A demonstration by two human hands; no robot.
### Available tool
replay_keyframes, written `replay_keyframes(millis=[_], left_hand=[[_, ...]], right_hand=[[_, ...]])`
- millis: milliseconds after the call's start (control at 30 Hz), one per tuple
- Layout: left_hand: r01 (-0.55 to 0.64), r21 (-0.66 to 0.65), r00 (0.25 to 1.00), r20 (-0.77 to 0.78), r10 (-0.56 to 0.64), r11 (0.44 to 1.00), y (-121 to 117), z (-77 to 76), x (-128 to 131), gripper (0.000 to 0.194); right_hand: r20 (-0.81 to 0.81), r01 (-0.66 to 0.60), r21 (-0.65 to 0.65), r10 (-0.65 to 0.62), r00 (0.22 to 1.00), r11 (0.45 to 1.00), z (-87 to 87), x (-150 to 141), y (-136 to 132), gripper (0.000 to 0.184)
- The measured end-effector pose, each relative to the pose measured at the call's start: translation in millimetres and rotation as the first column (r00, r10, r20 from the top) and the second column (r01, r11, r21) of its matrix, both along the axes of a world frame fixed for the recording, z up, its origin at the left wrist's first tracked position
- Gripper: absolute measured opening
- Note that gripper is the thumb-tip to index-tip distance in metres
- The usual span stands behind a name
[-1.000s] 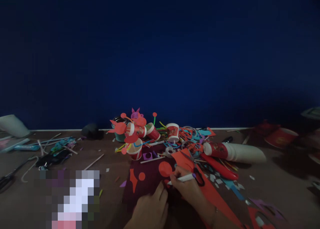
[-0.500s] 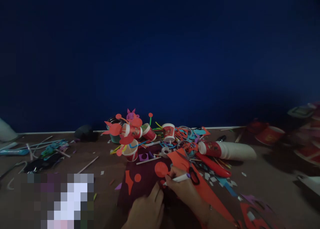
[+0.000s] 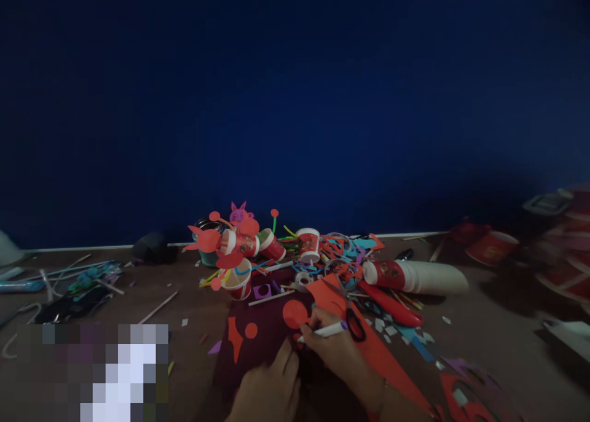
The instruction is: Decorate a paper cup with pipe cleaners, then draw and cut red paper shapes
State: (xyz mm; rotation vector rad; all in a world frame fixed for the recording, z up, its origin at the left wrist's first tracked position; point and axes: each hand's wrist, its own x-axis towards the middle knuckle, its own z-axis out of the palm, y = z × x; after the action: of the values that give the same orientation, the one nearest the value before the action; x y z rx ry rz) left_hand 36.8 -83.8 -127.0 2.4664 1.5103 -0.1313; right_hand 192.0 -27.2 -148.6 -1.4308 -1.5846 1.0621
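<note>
My right hand (image 3: 329,339) is closed around a white marker (image 3: 328,330) with a purple end, its tip pointing left and down. By the tip, a small red paper piece (image 3: 296,336) lies partly hidden between my hands. My left hand (image 3: 270,382) rests on a dark purple sheet (image 3: 265,314), fingers bent and pressed together; what is under the fingertips is hidden. On that sheet are a large red paper circle (image 3: 295,314), a small red circle (image 3: 251,330) and a pointed red cutout (image 3: 235,339). Black-handled scissors (image 3: 356,325) lie on red paper (image 3: 387,367) beside my right hand.
Decorated red paper cups (image 3: 308,245) stand behind the sheet, some with red paper shapes. To the right lies a stack of cups (image 3: 415,277) beside a long red object (image 3: 396,305). Pipe cleaners (image 3: 94,273) and dark items lie left. A pixelated patch covers the lower left.
The view has shifted slightly, so the table items appear a little further left. Both hands keep nearly the same pose, with the marker still in my right hand.
</note>
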Motion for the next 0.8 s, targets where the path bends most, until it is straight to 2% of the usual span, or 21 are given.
replay_keyframes(millis=[367, 500, 633, 700, 800], left_hand=[[-0.005, 0.004, 1.0, -0.022, 0.005, 1.0, -1, -0.8, 2, 0.04], [-0.075, -0.012, 0.995, -0.062, 0.074, 0.997, -1, -2.3, 3, 0.043], [-0.112, -0.003, 0.994, -0.012, 0.112, 0.994, -2, -0.2, -1, 0.048], [-0.158, 0.046, 0.987, 0.028, 0.157, 0.986, -2, 2.8, -6, 0.044], [-0.292, 0.144, 0.956, 0.014, 0.293, 0.945, 1, 8.8, -13, 0.04]], right_hand=[[-0.014, 0.005, -0.013, -0.005, 1.0, 1.0, -4.9, -1, 2, 0.023], [-0.102, -0.019, -0.007, 0.018, 0.995, 1.0, 1.6, 3, 0, 0.022], [-0.156, -0.057, 0.016, 0.058, 0.986, 0.998, 14.3, 6, -10, 0.018], [-0.164, -0.085, 0.022, 0.087, 0.983, 0.996, 17.2, 5, -15, 0.019], [-0.14, -0.106, 0.029, 0.109, 0.984, 0.994, 17.6, 4, -16, 0.021]])
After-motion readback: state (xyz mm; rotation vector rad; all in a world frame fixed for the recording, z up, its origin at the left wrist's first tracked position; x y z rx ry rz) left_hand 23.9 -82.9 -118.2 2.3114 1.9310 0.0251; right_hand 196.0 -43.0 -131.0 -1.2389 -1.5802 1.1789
